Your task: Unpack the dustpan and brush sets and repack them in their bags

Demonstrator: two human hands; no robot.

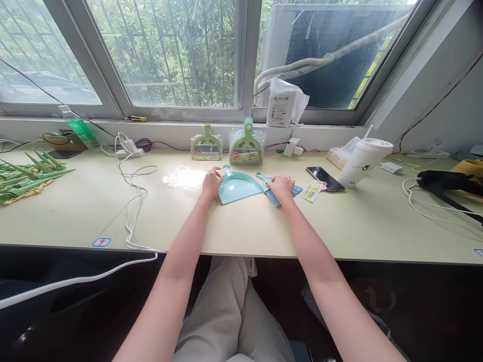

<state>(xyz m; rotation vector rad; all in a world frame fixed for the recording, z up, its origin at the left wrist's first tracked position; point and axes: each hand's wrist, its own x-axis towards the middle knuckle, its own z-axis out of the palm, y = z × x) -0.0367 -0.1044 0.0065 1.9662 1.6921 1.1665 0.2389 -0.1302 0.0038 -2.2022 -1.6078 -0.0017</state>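
A light blue dustpan (241, 187) lies flat on the desk, its looped handle pointing away from me. My left hand (212, 182) is at its left edge, fingers bent and closed on the rim near the handle. To the right lies a small blue hand brush (272, 197) with darker blue bristles, its handle slanting up and left against the dustpan's right corner. My right hand (282, 186) is over the brush head with the fingers curled round it, hiding part of it. A printed label card (314, 191) lies just right of the bristles.
Crumpled clear plastic wrap (184, 177) lies to the left. Packaged green brush sets (247, 146) stand at the back. A phone (325, 178) and white cup (364, 161) are right. White cables (132, 221) cross the desk; green woven pieces (28, 176) lie far left.
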